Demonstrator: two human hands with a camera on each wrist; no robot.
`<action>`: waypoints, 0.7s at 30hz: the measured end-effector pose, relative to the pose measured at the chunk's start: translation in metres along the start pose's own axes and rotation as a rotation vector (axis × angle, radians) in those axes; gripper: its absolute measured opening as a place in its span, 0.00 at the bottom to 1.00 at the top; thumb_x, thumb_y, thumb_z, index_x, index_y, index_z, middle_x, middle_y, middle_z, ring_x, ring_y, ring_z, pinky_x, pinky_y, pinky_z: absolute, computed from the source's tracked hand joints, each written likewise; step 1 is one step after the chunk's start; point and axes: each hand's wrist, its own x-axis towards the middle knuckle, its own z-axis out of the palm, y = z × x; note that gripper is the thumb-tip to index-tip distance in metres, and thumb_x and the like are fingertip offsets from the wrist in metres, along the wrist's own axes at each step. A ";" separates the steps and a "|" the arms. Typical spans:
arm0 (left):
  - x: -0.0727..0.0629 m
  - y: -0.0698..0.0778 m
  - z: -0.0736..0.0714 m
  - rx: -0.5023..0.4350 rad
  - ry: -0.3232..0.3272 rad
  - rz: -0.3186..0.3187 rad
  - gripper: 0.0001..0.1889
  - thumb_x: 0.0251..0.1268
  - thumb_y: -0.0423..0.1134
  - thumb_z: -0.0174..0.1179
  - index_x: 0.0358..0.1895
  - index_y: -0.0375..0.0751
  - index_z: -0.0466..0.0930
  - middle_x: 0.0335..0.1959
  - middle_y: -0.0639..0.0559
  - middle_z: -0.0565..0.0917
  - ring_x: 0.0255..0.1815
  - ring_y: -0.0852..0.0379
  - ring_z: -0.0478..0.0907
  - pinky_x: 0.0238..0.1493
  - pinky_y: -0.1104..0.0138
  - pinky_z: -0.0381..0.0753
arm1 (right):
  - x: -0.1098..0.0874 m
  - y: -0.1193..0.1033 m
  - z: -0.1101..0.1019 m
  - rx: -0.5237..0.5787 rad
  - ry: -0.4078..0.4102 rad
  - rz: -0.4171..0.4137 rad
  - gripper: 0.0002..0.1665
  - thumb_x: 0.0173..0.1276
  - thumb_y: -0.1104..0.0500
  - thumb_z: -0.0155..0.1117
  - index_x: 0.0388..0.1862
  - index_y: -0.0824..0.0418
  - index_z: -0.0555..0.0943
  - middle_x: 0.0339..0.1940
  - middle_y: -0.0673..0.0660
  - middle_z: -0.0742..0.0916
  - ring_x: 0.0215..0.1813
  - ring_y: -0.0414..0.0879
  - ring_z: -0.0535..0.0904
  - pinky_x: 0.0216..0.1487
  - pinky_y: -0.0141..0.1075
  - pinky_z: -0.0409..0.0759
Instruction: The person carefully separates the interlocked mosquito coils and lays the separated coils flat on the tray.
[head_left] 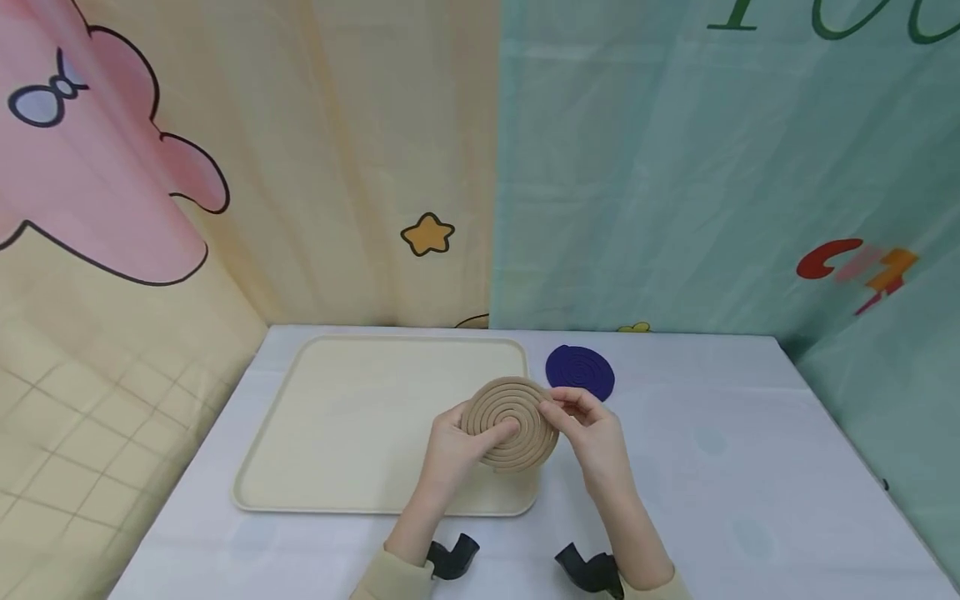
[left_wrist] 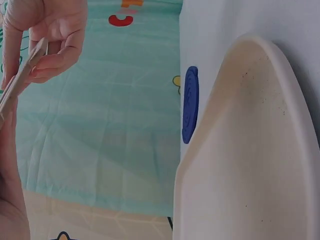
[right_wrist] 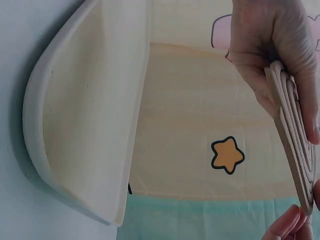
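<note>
A flat tan clay-like coil disc, wound in a spiral, is held up in front of the body, over the tray's right edge in the head view. My left hand holds its left side, thumb lying across the face to near the centre and the other fingers behind. At the upper right rim, my right hand pinches the disc between thumb and fingers. Edge-on in the right wrist view, the coil disc looks thin and stands tilted, above the level of the tray.
A large cream tray with a raised rim lies on the white table, left of centre. Behind its right edge lies a dark blue spiral disc. Printed curtains hang along the table's far side. Each wrist wears a black camera mount.
</note>
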 end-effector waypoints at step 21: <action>0.001 0.007 0.002 -0.246 0.050 -0.107 0.21 0.58 0.39 0.70 0.55 0.36 0.81 0.47 0.47 0.88 0.46 0.60 0.84 0.51 0.69 0.81 | 0.000 0.005 0.005 0.061 -0.218 0.041 0.10 0.64 0.71 0.65 0.36 0.68 0.71 0.26 0.50 0.84 0.30 0.39 0.84 0.36 0.36 0.87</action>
